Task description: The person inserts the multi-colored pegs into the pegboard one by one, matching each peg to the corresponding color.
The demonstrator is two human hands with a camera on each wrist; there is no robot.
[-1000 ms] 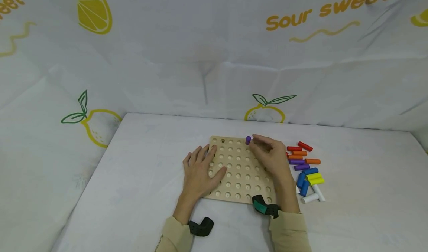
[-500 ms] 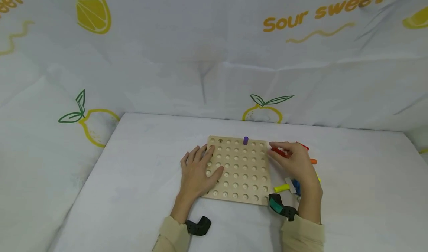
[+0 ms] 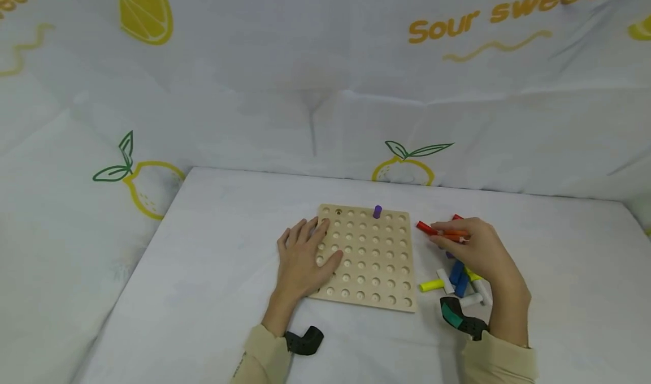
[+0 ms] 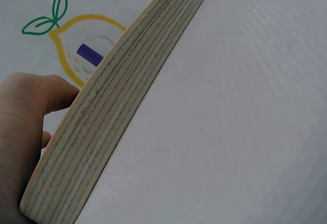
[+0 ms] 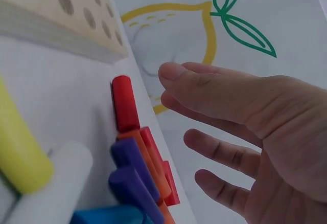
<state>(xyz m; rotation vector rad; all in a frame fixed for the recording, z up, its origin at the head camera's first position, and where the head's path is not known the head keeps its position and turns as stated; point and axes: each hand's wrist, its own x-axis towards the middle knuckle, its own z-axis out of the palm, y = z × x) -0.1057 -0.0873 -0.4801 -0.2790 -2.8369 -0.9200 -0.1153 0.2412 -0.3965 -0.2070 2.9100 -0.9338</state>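
Head: left hand [image 3: 303, 261] touches pegboard [image 3: 368, 259], right hand [image 3: 480, 249] near pegs [image 3: 425, 227].

Under my left hand [image 3: 305, 259], the board [image 3: 368, 258] is pale wood with a smooth, matt face; its layered edge looks rougher, like plywood. Below my right hand [image 3: 480, 248], the pegs [image 5: 134, 165] look smooth and painted, with a faint sheen. Beneath both hands, the tabletop [image 3: 229, 231] shows matt cloth. My wrist brackets [image 3: 305, 341] resemble matt black plastic.

1 pegboard [image 3: 368, 259] | 3 visible purple pegs [image 3: 377, 212] | 3 red pegs [image 3: 425, 227] | 3 white pegs [image 3: 471, 300] | other pegs [image 3: 461, 285] partly hidden
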